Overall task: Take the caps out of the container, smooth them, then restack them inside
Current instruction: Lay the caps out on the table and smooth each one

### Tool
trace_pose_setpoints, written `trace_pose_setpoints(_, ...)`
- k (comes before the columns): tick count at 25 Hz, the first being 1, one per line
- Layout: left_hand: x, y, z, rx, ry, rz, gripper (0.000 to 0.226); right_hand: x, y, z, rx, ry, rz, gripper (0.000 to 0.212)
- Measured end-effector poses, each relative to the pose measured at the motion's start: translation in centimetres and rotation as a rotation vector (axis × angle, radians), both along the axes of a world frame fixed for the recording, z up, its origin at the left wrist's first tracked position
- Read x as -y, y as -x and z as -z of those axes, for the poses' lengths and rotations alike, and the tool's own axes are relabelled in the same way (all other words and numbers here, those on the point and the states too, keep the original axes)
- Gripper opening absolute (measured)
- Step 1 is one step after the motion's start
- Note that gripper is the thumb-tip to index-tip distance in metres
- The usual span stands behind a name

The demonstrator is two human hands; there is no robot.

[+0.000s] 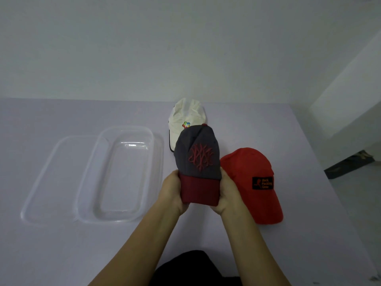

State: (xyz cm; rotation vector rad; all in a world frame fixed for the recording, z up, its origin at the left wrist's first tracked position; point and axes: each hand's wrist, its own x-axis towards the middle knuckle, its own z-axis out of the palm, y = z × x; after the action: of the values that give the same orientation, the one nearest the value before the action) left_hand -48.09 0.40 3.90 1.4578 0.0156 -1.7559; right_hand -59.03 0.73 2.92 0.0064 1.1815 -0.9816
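Note:
I hold a grey cap with a dark red brim and red embroidery above the table. My left hand grips the brim's left edge and my right hand grips its right edge. A red cap with a black patch lies on the table just right of my hands. A white cap with a coloured logo lies behind the grey cap, partly hidden by it. The clear plastic container stands to the left with nothing inside.
A clear lid lies flat to the left of the container, partly under it. The white table ends at a wall behind and drops off at its right edge. A dark object lies on the floor at right.

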Motion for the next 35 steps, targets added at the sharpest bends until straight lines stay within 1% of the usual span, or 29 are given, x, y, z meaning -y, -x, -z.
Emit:
trace_pose_setpoints(1,-0.1,0.0,-0.3,-0.064,-0.003,-0.024,0.029,0.0,0.0,-0.3,0.041,-0.001,0.000,0.030)
trace_pose_setpoints(2,-0.1,0.0,-0.6,-0.086,0.008,-0.037,0.029,0.1,0.1,-0.6,0.053,0.008,0.001,0.029)
trace_pose_setpoints(3,-0.1,0.0,-0.5,-0.064,0.035,-0.048,0.030,0.4,0.3,-0.7,0.033,0.021,0.004,0.032)
trace_pose_setpoints(6,0.0,-0.5,-0.7,0.132,0.145,-0.081,0.031,0.7,1.0,-1.1,-0.018,0.060,0.001,0.053)
trace_pose_setpoints(8,0.2,-1.0,-1.1,0.200,0.183,-0.109,0.030,0.3,0.9,-1.3,-0.009,0.104,-0.046,0.056)
trace_pose_setpoints(9,0.2,-1.1,-1.4,0.195,0.194,-0.112,0.030,0.1,0.7,-1.6,0.005,0.122,-0.046,0.053)
trace_pose_setpoints(11,0.3,-0.9,-2.2,0.110,0.190,-0.097,0.030,0.0,0.3,-2.5,0.035,0.153,-0.019,0.042)
trace_pose_setpoints(13,0.3,-0.8,-2.8,0.026,0.181,-0.099,0.031,0.3,0.1,-3.1,0.040,0.133,0.018,0.034)
trace_pose_setpoints(14,0.3,-1.1,-2.8,0.016,0.181,-0.120,0.030,0.5,0.0,-3.1,0.027,0.115,0.058,0.032)
trace_pose_setpoints(15,0.4,-1.5,-2.6,0.044,0.191,-0.140,0.028,0.5,-0.1,-2.8,0.016,0.102,0.115,0.031)
trace_pose_setpoints(17,0.4,-2.0,-2.2,0.223,0.214,-0.080,0.024,0.2,0.0,-2.4,0.045,0.088,0.231,0.026)
trace_pose_setpoints(18,0.0,-2.1,-1.9,0.314,0.247,-0.043,0.019,0.0,0.1,-2.2,0.076,0.075,0.279,0.022)
trace_pose_setpoints(19,-0.5,-2.0,-1.7,0.380,0.313,-0.010,0.021,-0.1,0.2,-2.1,0.103,0.060,0.319,0.019)
trace_pose_setpoints(21,-2.0,-2.2,-0.5,0.456,0.559,0.098,0.056,-0.2,0.3,-2.1,0.132,0.038,0.367,0.019)
trace_pose_setpoints(23,-3.4,-2.5,0.4,0.511,0.820,0.268,0.082,-0.2,0.3,-2.3,0.129,0.050,0.370,0.019)
trace_pose_setpoints(24,-3.9,-2.6,0.7,0.614,0.929,0.382,0.088,-0.2,0.3,-2.4,0.120,0.071,0.361,0.019)
trace_pose_setpoints(25,-3.9,-2.8,1.0,0.786,1.008,0.463,0.088,-0.2,0.4,-2.5,0.105,0.096,0.350,0.019)
trace_pose_setpoints(26,-3.8,-2.9,1.0,1.032,1.048,0.488,0.082,-0.2,0.4,-2.6,0.087,0.124,0.331,0.020)
trace_pose_setpoints(27,-3.6,-3.0,0.9,1.238,1.064,0.448,0.074,-0.2,0.5,-2.9,0.060,0.155,0.287,0.022)
trace_pose_setpoints(28,-3.4,-3.2,0.6,1.342,1.067,0.379,0.067,-0.4,0.6,-3.4,0.028,0.190,0.215,0.025)
trace_pose_setpoints(30,-3.0,-3.7,0.2,1.346,1.161,0.250,0.057,-1.0,1.2,-4.3,-0.078,0.268,0.004,0.030)
trace_pose_setpoints(31,-2.9,-4.0,0.0,1.321,1.188,0.194,0.053,-1.4,1.5,-4.5,-0.195,0.311,-0.122,0.032)
trace_pose_setpoints(32,-2.8,-4.4,-0.2,1.305,1.182,0.155,0.048,-1.9,1.9,-4.4,-0.388,0.367,-0.246,0.029)
trace_pose_setpoints(33,-2.6,-4.8,-0.4,1.305,1.165,0.135,0.043,-2.2,2.5,-4.2,-0.664,0.439,-0.337,0.022)
trace_pose_setpoints(34,-2.6,-5.0,-0.7,1.315,1.158,0.130,0.040,-2.5,3.0,-3.9,-0.974,0.542,-0.387,0.027)
trace_pose_setpoints(35,-2.5,-5.1,-0.9,1.334,1.174,0.138,0.038,-2.7,3.3,-3.5,-1.208,0.671,-0.421,0.046)
